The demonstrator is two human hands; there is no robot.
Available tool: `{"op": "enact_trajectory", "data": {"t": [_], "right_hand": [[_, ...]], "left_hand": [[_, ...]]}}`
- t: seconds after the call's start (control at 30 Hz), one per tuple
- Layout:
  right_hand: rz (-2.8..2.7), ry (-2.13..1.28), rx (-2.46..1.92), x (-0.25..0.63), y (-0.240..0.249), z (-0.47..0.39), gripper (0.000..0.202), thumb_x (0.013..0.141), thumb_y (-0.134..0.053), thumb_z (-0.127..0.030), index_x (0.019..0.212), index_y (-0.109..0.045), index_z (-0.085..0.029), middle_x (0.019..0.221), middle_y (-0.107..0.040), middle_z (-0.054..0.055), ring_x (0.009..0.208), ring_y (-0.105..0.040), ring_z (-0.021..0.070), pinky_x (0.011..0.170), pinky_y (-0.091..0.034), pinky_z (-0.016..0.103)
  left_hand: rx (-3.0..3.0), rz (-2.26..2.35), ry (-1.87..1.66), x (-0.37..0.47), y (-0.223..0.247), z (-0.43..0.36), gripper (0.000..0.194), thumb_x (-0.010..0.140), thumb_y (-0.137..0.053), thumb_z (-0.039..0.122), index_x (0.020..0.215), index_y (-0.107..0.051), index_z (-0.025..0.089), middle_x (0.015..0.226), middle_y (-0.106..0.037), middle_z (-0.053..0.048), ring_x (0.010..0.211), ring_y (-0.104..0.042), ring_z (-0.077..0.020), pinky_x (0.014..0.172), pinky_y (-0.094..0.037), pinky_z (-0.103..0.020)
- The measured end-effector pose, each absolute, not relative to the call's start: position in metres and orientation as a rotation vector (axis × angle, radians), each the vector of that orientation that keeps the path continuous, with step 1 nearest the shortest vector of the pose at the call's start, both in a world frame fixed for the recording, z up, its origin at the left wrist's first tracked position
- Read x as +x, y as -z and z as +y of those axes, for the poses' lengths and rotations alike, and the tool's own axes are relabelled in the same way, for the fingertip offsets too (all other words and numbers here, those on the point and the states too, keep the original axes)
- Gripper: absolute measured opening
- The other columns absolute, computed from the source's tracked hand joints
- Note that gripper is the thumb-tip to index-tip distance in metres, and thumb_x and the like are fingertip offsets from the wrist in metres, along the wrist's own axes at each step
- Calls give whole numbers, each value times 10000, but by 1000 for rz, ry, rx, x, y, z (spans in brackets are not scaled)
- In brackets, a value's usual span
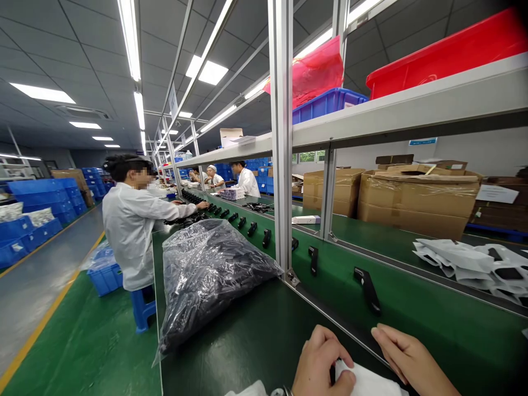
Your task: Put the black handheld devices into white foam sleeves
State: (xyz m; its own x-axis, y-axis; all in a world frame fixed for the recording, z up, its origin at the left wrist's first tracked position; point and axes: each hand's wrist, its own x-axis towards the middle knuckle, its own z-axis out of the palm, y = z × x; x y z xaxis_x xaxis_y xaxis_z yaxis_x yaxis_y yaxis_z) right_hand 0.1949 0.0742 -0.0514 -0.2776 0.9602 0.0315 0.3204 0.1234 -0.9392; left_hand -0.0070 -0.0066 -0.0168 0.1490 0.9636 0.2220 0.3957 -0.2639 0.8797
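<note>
My left hand (pixel 324 363) is at the bottom of the view, its fingers curled round a white pouch (pixel 367 380) that looks soft. Something dark shows at the pouch's edge by my thumb; what it is I cannot make out. To the right, my right hand (pixel 412 360) has its fingers stretched out beside the pouch. Whether it touches the pouch is unclear. Just beyond that hand, a black pistol-shaped handheld device (pixel 368 290) lies on the green belt (pixel 412 297). A second such device (pixel 313 260) lies farther along, in a row with several more.
A big clear bag of black parts (pixel 214 269) covers much of the bench on the left. A metal post (pixel 281 137) rises between bench and belt. White pouches (pixel 466 264) are piled at right. A co-worker (pixel 132 220) sits at the line; cartons (pixel 416 203) stand behind.
</note>
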Motion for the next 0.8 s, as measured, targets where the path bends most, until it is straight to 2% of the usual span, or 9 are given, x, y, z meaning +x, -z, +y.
{"op": "enact_trajectory", "data": {"t": [0.17,0.5,0.8], "right_hand": [[-1706,-1148,-1280,195,53,76,535,817,-457,-687,552,-313,-245,392,-325,-72,377,-304,114,465,-309,270],[-1724,-1130,-1274,196,55,76,508,841,-465,-638,557,-314,-245,396,-323,-80,391,-310,114,490,-319,266],[-1750,-1072,-1231,194,48,75,517,876,-426,-632,566,-279,-246,392,-301,-86,388,-304,111,503,-310,271]], "left_hand": [[1741,1318,-1080,-6,14,-8,182,704,-597,126,850,-668,206,955,-498,-40,847,-509,-184,767,-418,-308],[1753,1382,-1030,-3,10,-9,248,634,-588,18,807,-661,180,962,-530,-52,864,-542,-193,796,-409,-327],[1813,1379,-1044,-4,10,-11,246,680,-545,-1,823,-621,184,973,-528,-43,896,-539,-190,833,-408,-326]]}}
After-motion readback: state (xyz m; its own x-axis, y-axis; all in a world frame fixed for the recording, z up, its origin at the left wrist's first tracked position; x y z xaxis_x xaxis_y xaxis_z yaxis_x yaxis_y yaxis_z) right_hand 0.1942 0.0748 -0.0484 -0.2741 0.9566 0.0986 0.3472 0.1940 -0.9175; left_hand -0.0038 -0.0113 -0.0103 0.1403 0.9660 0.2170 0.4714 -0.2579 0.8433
